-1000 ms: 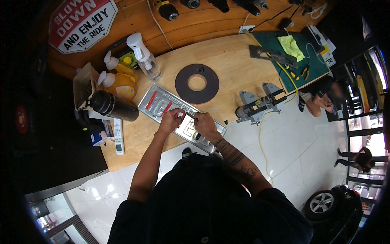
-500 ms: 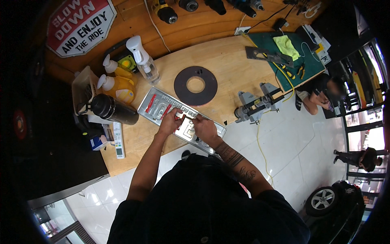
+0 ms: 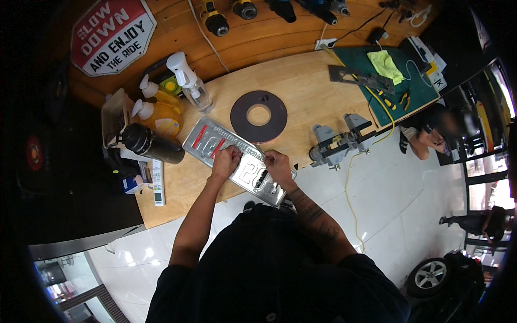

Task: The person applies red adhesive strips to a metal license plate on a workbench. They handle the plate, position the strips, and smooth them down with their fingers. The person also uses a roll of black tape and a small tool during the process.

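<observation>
A long embossed silver metal plate [image 3: 207, 141] with red and black raised characters lies slanted on the wooden workbench [image 3: 307, 91]. My left hand [image 3: 226, 161] presses on the plate's middle, fingers curled at its upper edge. My right hand [image 3: 278, 164] rests on the plate just right of it, fingers bent over the upper edge. Whether something small sits between the fingers cannot be told.
A dark flat ring disc [image 3: 259, 116] lies beyond the plate. Spray bottles [image 3: 188, 81], an orange bottle [image 3: 159, 116] and a black flask [image 3: 152, 144] stand at the left. A grey vise [image 3: 339, 141] sits at the right, with a green mat [image 3: 385, 78] and yellow cloth behind.
Both hands stay on the plate; they have shifted only slightly, the left hand nudging a little along it. The plate has not visibly moved.
</observation>
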Tool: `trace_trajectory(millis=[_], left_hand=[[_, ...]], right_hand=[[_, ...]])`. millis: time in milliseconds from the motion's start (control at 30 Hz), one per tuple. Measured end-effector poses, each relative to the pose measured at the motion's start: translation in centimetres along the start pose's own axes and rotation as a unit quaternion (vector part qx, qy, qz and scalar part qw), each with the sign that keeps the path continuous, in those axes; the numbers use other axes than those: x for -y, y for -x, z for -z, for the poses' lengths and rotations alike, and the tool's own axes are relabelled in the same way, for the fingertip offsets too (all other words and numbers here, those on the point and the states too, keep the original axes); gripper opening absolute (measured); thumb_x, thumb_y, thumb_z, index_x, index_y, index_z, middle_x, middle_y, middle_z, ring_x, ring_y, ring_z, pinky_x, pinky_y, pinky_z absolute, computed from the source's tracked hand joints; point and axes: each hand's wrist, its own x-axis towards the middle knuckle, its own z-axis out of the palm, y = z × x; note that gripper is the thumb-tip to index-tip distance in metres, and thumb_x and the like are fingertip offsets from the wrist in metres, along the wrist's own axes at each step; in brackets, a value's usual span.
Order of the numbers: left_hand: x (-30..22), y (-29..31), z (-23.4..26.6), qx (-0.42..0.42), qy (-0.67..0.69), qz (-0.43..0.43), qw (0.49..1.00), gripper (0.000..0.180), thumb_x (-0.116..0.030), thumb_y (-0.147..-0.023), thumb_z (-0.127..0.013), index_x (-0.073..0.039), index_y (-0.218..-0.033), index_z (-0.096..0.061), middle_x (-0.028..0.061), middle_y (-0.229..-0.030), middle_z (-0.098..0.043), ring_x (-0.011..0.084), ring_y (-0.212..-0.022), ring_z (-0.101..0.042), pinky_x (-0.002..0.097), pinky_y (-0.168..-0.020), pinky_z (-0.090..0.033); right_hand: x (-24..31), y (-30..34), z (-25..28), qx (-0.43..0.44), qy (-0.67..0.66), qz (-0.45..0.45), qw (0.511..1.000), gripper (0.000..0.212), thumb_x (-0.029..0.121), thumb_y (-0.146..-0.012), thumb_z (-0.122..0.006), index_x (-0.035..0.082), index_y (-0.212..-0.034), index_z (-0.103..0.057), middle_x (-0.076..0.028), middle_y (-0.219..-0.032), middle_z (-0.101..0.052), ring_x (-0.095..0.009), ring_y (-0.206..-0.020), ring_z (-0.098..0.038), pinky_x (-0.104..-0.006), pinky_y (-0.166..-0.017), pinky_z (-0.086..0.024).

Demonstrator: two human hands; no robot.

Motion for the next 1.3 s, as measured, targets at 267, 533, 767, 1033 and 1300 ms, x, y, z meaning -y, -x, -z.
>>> trace_trajectory(millis=[267,533,767,1033,1300], left_hand=[[-1.3,-1.5,-0.9,0.013,-0.087,0.089,0.992,0.020,-0.018,-0.078,-0.073,0.001,-0.081,-0.068,0.0223,-0.078,-0.067,0.0375,-0.074,-0.066,0.0445,-0.070,-0.052],[-1.9,-1.7,-1.0,0.013,-0.117,0.112,0.987,0.020,-0.017,-0.077,-0.072,0.001,-0.084,-0.069,0.0235,-0.081,-0.068,0.0386,-0.079,-0.067,0.0457,-0.074,-0.052],[-3.1,-1.1,-0.2,0.010,-0.136,0.080,0.987,0.016,-0.013,-0.078,-0.068,0.001,-0.084,-0.068,0.0214,-0.077,-0.067,0.0368,-0.074,-0.067,0.0433,-0.069,-0.052],[-0.6,2.9,-0.4,-0.069,0.043,0.082,0.993,0.018,-0.005,-0.088,-0.052,0.003,-0.097,-0.066,0.0126,-0.070,-0.063,0.0181,-0.064,-0.061,0.0349,-0.063,-0.049],[0.1,3.3,-0.5,-0.093,0.056,0.036,0.993,0.026,-0.003,-0.088,-0.041,0.003,-0.099,-0.065,0.0181,-0.072,-0.061,0.0301,-0.065,-0.061,0.0405,-0.068,-0.049]], right_hand=[[-2.0,-1.4,-0.2,0.049,-0.111,-0.058,0.991,0.017,0.006,-0.086,-0.063,-0.005,-0.100,-0.064,-0.007,-0.075,-0.065,-0.010,-0.057,-0.058,-0.0254,-0.051,-0.049],[-1.6,-1.6,0.4,0.063,-0.055,-0.027,0.996,0.020,0.010,-0.087,-0.063,-0.003,-0.101,-0.066,-0.012,-0.082,-0.069,-0.016,-0.065,-0.065,-0.0310,-0.061,-0.052],[-0.9,-1.9,1.3,0.099,0.005,0.021,0.995,0.020,0.015,-0.085,-0.064,0.003,-0.100,-0.068,-0.015,-0.088,-0.070,-0.028,-0.080,-0.068,-0.0365,-0.073,-0.053],[1.9,-4.6,2.2,0.149,0.158,0.102,0.971,0.018,0.018,-0.082,-0.064,0.011,-0.095,-0.073,-0.013,-0.092,-0.070,-0.033,-0.086,-0.066,-0.0437,-0.075,-0.052],[2.6,-6.8,2.6,0.201,0.180,0.141,0.953,0.018,0.017,-0.079,-0.067,0.011,-0.094,-0.075,-0.011,-0.091,-0.070,-0.029,-0.086,-0.067,-0.0397,-0.076,-0.053]])
